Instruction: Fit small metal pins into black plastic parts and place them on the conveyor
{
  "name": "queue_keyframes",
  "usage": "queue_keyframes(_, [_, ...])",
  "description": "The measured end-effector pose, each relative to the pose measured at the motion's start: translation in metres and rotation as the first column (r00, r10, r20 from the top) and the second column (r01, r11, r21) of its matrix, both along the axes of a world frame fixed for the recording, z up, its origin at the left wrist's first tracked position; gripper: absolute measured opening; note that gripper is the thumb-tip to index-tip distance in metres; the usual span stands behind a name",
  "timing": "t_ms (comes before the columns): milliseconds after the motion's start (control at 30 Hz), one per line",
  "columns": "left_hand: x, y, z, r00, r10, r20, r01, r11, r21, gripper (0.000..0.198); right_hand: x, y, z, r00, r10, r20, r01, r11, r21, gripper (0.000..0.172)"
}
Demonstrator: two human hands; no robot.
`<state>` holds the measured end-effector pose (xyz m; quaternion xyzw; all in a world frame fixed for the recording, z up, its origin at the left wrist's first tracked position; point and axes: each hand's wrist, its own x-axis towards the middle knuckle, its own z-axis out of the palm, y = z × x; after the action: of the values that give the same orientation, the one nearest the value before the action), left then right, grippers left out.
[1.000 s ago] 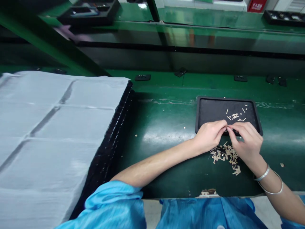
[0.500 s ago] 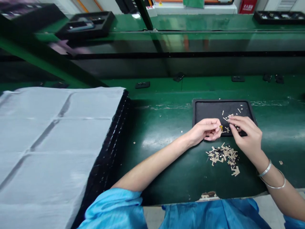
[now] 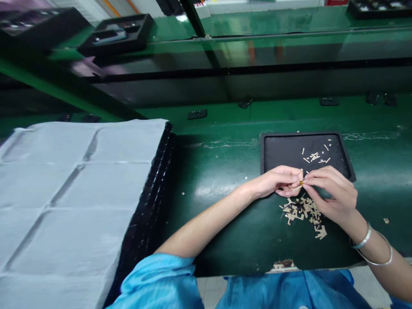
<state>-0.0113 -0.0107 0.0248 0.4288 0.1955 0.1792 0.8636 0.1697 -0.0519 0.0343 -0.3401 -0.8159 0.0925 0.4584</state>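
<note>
My left hand (image 3: pixel 286 180) is closed in a pinch on a tiny yellow-and-dark piece (image 3: pixel 301 183), whose exact kind is too small to make out. From the other side, the fingertips of my right hand (image 3: pixel 334 191) meet that piece, pinched together; whether they hold something of their own is hidden. Both hands are over the near edge of a shallow black tray (image 3: pixel 280 150), in which small pale strips (image 3: pixel 314 157) lie scattered. Just below the hands, a loose heap of beige and dark scraps (image 3: pixel 301 210) rests on the green bench.
At the left, a light grey cloth (image 3: pixel 74 184) covers a black-edged stack. Small black parts (image 3: pixel 197 114) lie along the back of the green bench (image 3: pixel 222 219). Black trays (image 3: pixel 117 34) stand on the shelf above, beside a slanting green post (image 3: pixel 64 81).
My right hand has come from over the tray's strips down and left to the yellow piece, joining my left hand. My left hand has shifted slightly down. The view has tilted a little.
</note>
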Motion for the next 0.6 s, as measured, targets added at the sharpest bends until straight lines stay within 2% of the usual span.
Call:
queue_keyframes(67, [0.000, -0.002, 0.000, 0.999, 0.027, -0.031, -0.025, 0.998, 0.055, 0.029, -0.001, -0.001, 0.002, 1.000, -0.002, -0.006, 0.002, 1.000, -0.027, 0.022])
queue_keyframes(133, [0.000, -0.003, 0.001, 0.983, 0.172, -0.066, -0.157, 0.969, 0.190, 0.029, -0.002, -0.001, 0.004, 0.999, -0.034, -0.024, 0.031, 0.996, -0.087, 0.018])
queue_keyframes(200, [-0.001, -0.005, 0.003, 0.934, 0.356, -0.034, -0.320, 0.874, 0.365, 0.031, -0.003, -0.002, 0.006, 0.996, -0.077, -0.046, 0.069, 0.983, -0.172, 0.016])
queue_keyframes(267, [0.000, -0.006, 0.007, 0.894, 0.447, 0.031, -0.403, 0.770, 0.495, 0.033, -0.003, -0.002, 0.007, 0.992, -0.109, -0.062, 0.091, 0.965, -0.245, 0.014])
queue_keyframes(367, [0.001, -0.008, 0.013, 0.873, 0.487, 0.016, -0.397, 0.693, 0.602, 0.024, -0.004, -0.002, 0.007, 0.991, -0.109, -0.073, 0.083, 0.952, -0.296, 0.013])
queue_keyframes(500, [0.003, -0.010, 0.015, 0.829, 0.557, -0.050, -0.408, 0.664, 0.626, 0.022, -0.004, 0.000, 0.007, 0.995, -0.085, -0.042, 0.067, 0.947, -0.315, 0.013])
queue_keyframes(600, [-0.002, -0.004, 0.014, 0.765, 0.636, -0.096, -0.418, 0.606, 0.677, 0.027, -0.003, 0.000, 0.008, 0.995, -0.091, -0.031, 0.075, 0.940, -0.332, 0.014])
